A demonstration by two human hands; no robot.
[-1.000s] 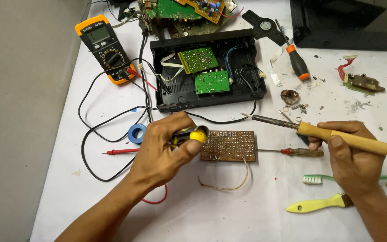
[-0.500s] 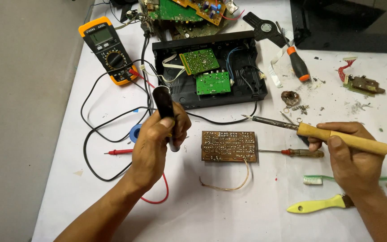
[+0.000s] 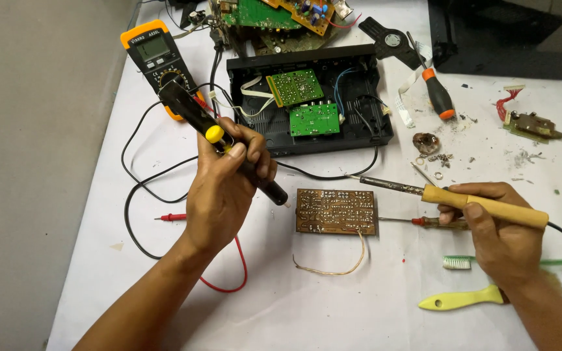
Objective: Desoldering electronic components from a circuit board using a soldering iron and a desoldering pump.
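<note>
Brown circuit board (image 3: 336,211) lies on the white table (image 3: 359,305) between the hands. Left hand (image 3: 226,188) grips a black desoldering pump (image 3: 222,144), tip near the board; right hand (image 3: 499,227) clasps a wooden-handled soldering iron (image 3: 453,198). Desoldering seems underway, and next likely needs both tips meeting on one joint.

Bare table (image 3: 359,312) lies open in front of the brown circuit board (image 3: 336,211). Behind it the open black case (image 3: 307,104) blocks the way; black and red leads (image 3: 144,188) (looping loosely) clutter the left, a toothbrush (image 3: 508,262) the right.
</note>
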